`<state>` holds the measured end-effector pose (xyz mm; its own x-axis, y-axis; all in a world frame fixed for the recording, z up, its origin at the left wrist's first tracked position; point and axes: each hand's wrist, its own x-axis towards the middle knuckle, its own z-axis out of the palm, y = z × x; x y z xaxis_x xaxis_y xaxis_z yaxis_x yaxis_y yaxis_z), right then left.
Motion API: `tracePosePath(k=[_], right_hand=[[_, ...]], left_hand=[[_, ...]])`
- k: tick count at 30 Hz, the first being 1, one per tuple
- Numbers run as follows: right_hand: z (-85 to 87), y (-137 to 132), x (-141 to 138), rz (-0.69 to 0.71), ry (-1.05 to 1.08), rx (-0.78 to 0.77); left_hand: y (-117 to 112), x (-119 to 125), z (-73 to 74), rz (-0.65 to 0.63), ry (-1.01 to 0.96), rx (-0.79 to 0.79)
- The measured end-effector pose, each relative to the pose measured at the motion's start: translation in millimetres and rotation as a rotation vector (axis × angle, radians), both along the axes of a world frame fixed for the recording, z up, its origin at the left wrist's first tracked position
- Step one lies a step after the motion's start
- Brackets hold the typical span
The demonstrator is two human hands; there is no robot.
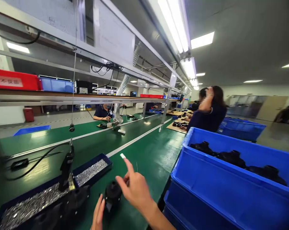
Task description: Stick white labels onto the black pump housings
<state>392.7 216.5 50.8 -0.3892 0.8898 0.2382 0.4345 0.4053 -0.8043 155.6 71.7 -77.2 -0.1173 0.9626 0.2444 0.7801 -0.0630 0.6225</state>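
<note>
My right hand [135, 188] is raised over the green bench, its index finger stretched upward with a white wrap on the tip and the thumb reaching left. It holds nothing. Just left of that thumb stands a small black round part [112, 194] on the bench. My left hand [98, 213] shows only at the bottom edge, its fingers straight and lying against the left side of the black part. A larger black piece [72, 204] lies left of it.
A shallow blue tray [103, 159] of several small silver screws lies at left, with a black power screwdriver [67, 166] hanging on a cable over it. A big blue bin [206, 191] of black parts stands right. One person [210, 116] sits beyond it, another [101, 112] across the green belt [149, 150].
</note>
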Motion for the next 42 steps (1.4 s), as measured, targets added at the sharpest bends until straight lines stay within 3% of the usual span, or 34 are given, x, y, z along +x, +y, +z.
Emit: tracePosePath(k=[3, 6, 9, 11, 13, 17, 19, 22, 26, 32, 42], right_hand=[[-27.7, -16, 27, -0.140, 0.229, -0.079], [-71.7, -28, 35, -0.003, 0.225, -0.353], [-96.2, -47, 34, 0.067, 0.296, -0.403], [-93.9, -59, 35, 0.008, 0.415, -0.315], [-81.4, -69, 35, 0.023, 0.498, -0.322], [-54.4, -81, 30, 0.329, 0.556, -0.698], [-47.7, -86, 23, 0.410, 0.559, -0.786], [-44.3, -88, 13, 0.421, 0.548, -0.826], [-43.5, -83, 7, 0.439, 0.494, -0.822], [-45.8, -80, 5, 0.500, 0.419, -0.817], [-41.4, -85, 6, 0.453, 0.367, -0.767]], left_hand=[[-20, 13, 15.4, 0.012, -0.089, 0.016], [-32, 40, 50.7, -0.064, -0.091, -0.010], [-33, 53, 79.5, -0.060, -0.238, -0.152], [-29, 50, 91.8, -0.057, -0.383, -0.228], [-23, 40, 99.5, -0.076, -0.588, -0.325], [-9, 18, 102.7, -0.115, -0.866, -0.430], [-6, 12, 101.3, -0.078, -0.860, -0.430], [-5, 11, 101.6, -0.096, -0.863, -0.427], [-5, 17, 105.3, -0.158, -0.898, -0.455], [-5, 18, 105.8, -0.128, -0.867, -0.452], [-6, 19, 105.2, -0.113, -0.866, -0.456]])
